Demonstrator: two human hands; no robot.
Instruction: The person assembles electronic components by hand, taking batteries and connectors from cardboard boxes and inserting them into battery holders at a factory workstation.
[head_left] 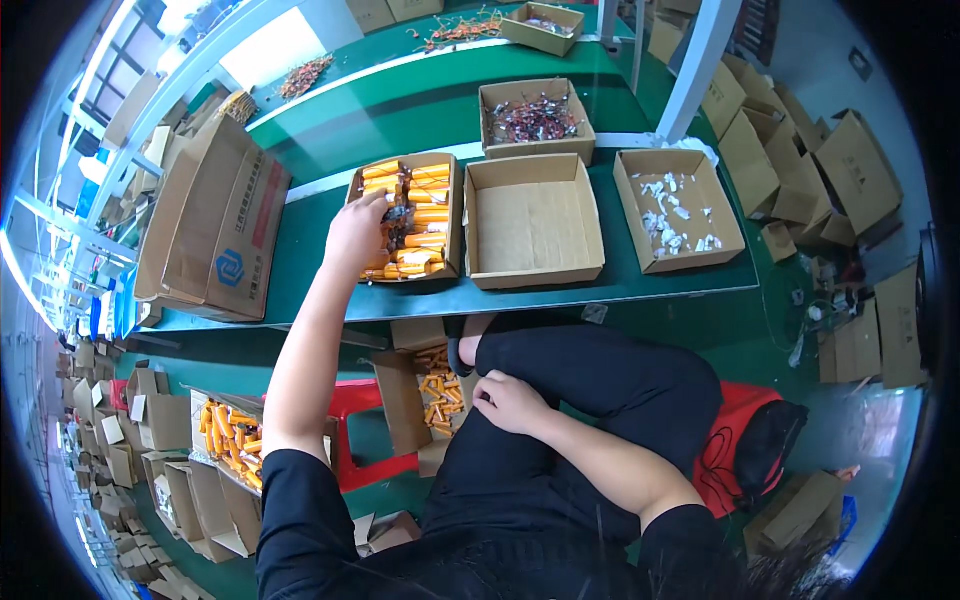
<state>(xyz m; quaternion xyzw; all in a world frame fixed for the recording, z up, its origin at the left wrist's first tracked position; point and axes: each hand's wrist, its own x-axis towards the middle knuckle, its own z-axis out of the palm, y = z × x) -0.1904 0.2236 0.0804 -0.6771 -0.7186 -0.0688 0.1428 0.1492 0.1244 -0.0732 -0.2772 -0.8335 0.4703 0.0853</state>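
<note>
My left hand [355, 232] reaches into a shallow cardboard box [455, 215] at the table's front edge. Its fingers are bent and drawn together over the left row of orange cylinders; what they grip is hidden. The orange cylinders [430, 197], which look like wrapped battery packs, lie in two rows, with dark wires and small parts between them. My right hand [512, 403] rests on my leg, fingers loosely bent and apart, with nothing in them. An open cardboard tray [535, 222] with a bare bottom stands just right of the box.
A tray [690, 255] of white scraps stands at right; behind, another box [537, 150] holds dark red wired parts. A tall carton [205, 225] stands left. Below are boxes of orange cylinders [232, 440], a red stool [350, 435] and a red-black bag [745, 445]. A metal post [700, 70] rises behind.
</note>
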